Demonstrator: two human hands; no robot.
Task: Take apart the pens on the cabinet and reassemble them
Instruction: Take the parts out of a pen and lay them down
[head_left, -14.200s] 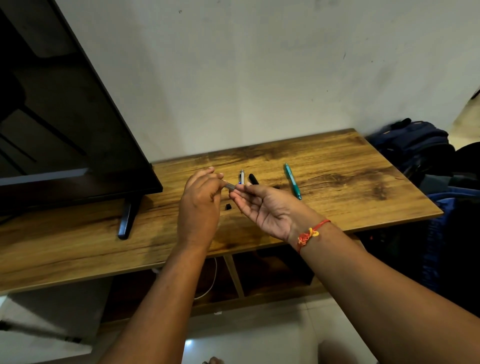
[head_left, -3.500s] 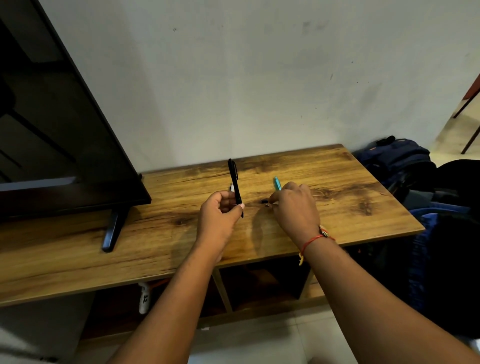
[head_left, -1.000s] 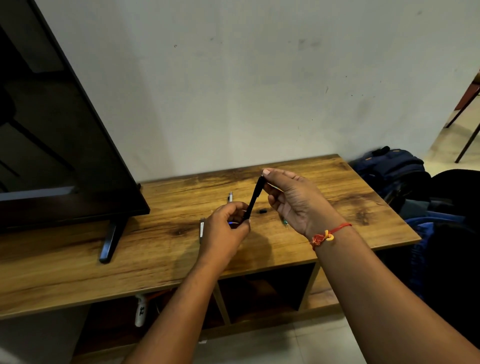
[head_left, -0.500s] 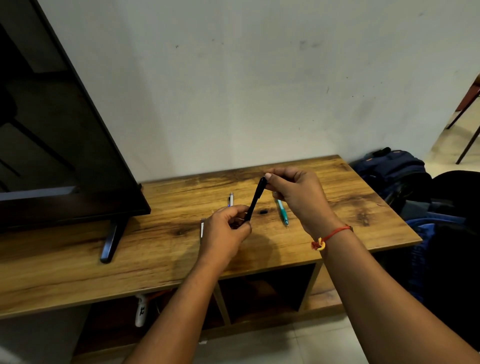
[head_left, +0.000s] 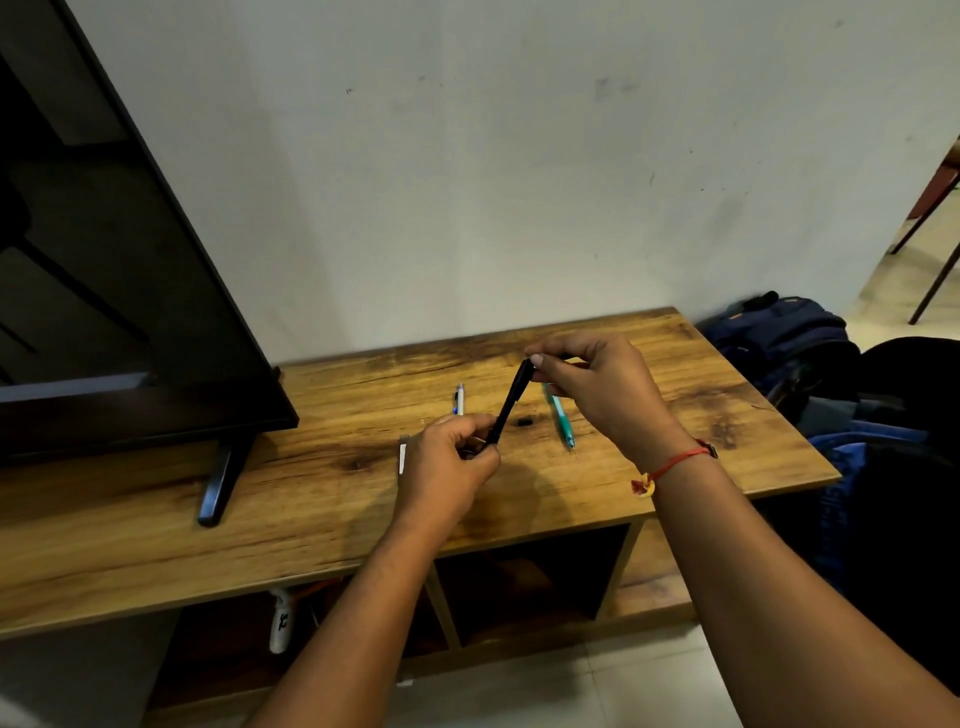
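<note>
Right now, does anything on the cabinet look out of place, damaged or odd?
Nothing looks damaged or spilled. One small black piece lies loose on the cabinet beside the teal pen, apart from the black pen gripped by left hand and right hand.

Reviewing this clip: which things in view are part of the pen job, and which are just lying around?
Job: black pen, gripped by left hand and right hand; teal pen; white pen; small black part; cabinet.
Lying about: television; blue backpack; white object under the cabinet.
</note>
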